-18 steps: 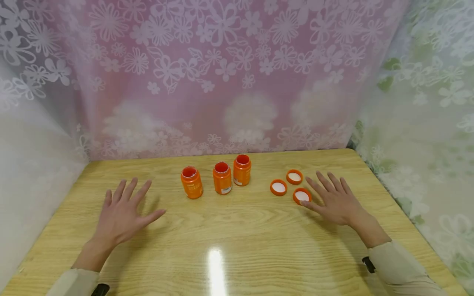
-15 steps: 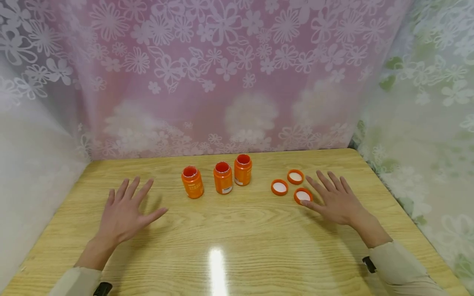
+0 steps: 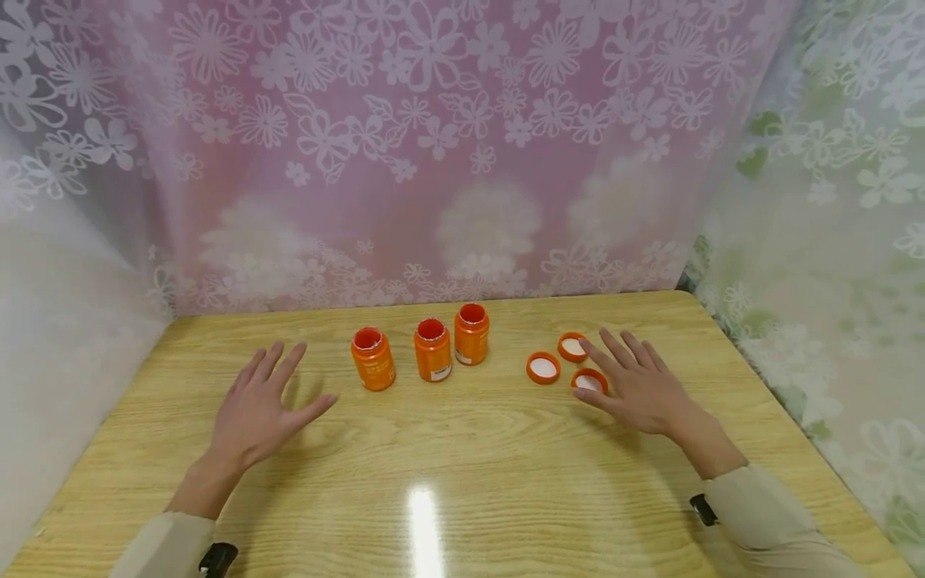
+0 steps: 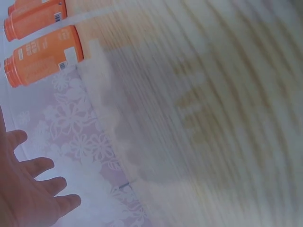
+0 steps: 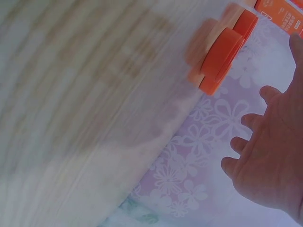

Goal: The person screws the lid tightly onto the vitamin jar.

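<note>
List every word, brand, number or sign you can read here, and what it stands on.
No text can be read for certain.
Left jar: pale print, too blurred to read.
Middle jar: white label with dark marks, too small to read.
Right jar: pale print, too small to read.
Lids: no writing visible.

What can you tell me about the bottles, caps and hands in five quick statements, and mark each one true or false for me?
1. Three orange bottles stand upright on the table. True.
2. The right hand is nearer the caps than the left hand is. True.
3. All three caps lie hollow side down. False: they lie hollow side up.
4. Every bottle is open at the top. True.
5. The left hand holds a bottle. False: it holds nothing.
</note>
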A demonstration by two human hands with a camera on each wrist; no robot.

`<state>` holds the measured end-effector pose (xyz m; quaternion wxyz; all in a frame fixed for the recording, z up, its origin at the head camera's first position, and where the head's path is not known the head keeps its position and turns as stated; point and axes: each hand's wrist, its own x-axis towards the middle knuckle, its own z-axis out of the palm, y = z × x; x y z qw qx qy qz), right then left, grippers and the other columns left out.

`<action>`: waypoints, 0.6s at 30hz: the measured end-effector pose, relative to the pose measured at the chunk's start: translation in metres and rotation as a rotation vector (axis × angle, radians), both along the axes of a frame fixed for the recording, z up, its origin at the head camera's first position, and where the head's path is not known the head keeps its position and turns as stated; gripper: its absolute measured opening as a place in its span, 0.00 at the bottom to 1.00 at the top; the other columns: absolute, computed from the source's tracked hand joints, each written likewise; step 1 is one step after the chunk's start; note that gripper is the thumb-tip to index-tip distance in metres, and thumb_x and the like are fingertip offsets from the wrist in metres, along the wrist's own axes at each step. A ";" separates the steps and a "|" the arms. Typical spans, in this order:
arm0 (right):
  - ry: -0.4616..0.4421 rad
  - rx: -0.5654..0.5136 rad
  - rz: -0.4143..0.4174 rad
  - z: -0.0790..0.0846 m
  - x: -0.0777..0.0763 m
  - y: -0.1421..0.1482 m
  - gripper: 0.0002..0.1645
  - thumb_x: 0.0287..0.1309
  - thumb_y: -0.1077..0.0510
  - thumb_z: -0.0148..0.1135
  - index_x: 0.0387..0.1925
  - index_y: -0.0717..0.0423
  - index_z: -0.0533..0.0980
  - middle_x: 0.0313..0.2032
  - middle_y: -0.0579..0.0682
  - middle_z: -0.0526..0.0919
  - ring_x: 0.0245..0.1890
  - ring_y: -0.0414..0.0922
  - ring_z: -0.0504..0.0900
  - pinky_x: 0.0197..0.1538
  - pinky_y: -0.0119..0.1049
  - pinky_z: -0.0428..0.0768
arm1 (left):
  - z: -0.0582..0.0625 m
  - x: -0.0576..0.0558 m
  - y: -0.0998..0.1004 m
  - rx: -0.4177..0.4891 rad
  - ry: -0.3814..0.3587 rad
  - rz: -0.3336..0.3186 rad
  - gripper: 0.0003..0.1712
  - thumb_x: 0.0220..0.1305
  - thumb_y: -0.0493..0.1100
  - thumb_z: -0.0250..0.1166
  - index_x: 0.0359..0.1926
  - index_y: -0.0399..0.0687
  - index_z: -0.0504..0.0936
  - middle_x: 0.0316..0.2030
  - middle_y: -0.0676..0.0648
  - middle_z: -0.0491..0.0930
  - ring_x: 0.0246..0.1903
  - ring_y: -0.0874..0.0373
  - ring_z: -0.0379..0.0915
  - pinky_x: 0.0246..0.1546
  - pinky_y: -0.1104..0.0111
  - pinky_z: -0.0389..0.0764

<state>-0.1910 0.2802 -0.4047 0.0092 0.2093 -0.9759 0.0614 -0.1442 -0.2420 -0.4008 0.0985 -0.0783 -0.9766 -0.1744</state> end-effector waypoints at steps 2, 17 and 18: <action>0.000 -0.002 0.004 0.000 -0.001 -0.004 0.50 0.60 0.26 0.46 0.74 0.47 0.50 0.73 0.59 0.45 0.70 0.63 0.41 0.66 0.63 0.41 | 0.000 -0.002 0.001 0.018 -0.014 0.004 0.54 0.56 0.73 0.58 0.75 0.54 0.50 0.71 0.36 0.49 0.67 0.32 0.44 0.59 0.35 0.52; -0.042 -0.036 0.016 0.001 -0.012 -0.021 0.49 0.60 0.26 0.45 0.73 0.48 0.54 0.73 0.58 0.46 0.71 0.62 0.40 0.67 0.61 0.41 | -0.002 -0.015 0.019 0.163 -0.113 -0.020 0.56 0.55 0.72 0.59 0.75 0.57 0.46 0.72 0.38 0.47 0.67 0.32 0.46 0.53 0.31 0.57; -0.043 -0.041 0.020 0.001 -0.013 -0.022 0.49 0.60 0.26 0.45 0.73 0.48 0.53 0.73 0.59 0.46 0.71 0.62 0.40 0.67 0.61 0.41 | -0.003 -0.017 0.020 0.186 -0.116 -0.026 0.56 0.55 0.72 0.60 0.75 0.57 0.45 0.72 0.38 0.48 0.67 0.33 0.46 0.53 0.31 0.57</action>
